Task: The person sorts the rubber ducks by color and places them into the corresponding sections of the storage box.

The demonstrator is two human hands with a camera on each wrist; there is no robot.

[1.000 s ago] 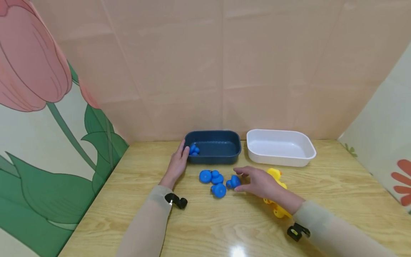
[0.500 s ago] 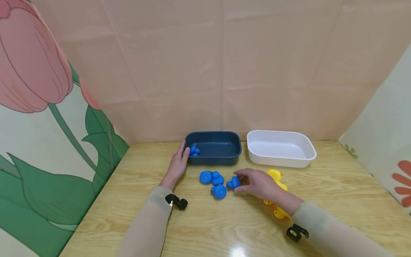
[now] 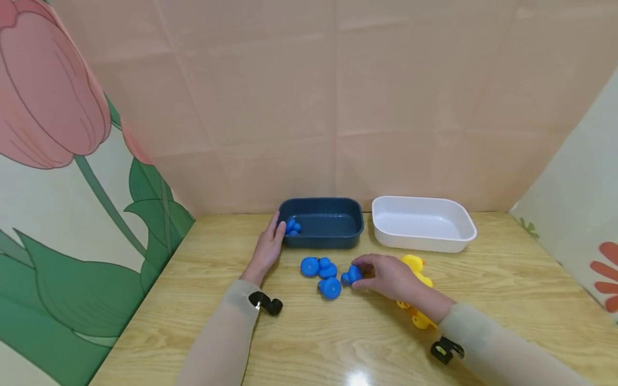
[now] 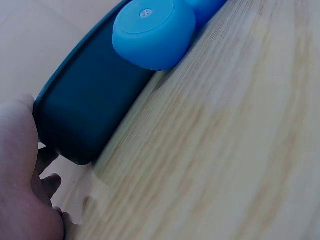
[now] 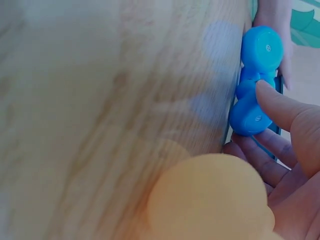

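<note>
My left hand (image 3: 267, 247) grips the left end of a dark blue tray (image 3: 322, 242), thumb at its front corner and fingers along the outside. Blue rubber ducks (image 3: 292, 227) lie inside that end. With thumb and fingers, my right hand (image 3: 386, 273) pinches a blue rubber duck (image 3: 354, 274), lying on its side at the table; the right wrist view shows the thumb over this duck (image 5: 250, 118) and fingers behind it. Just left of it several blue ducks (image 3: 330, 288) lie tipped over, their flat bases showing.
A white tray (image 3: 425, 243) stands right of the dark one, against the back wall. Yellow rubber ducks (image 3: 412, 261) lie partly hidden under my right hand and forearm; one yellow duck (image 5: 210, 195) looms large in the right wrist view. Both trays stand on a wooden table (image 3: 309, 338).
My right hand's fingers and thumb have closed in around the blue duck, which stays about where it was. The left hand remains on the tray.
</note>
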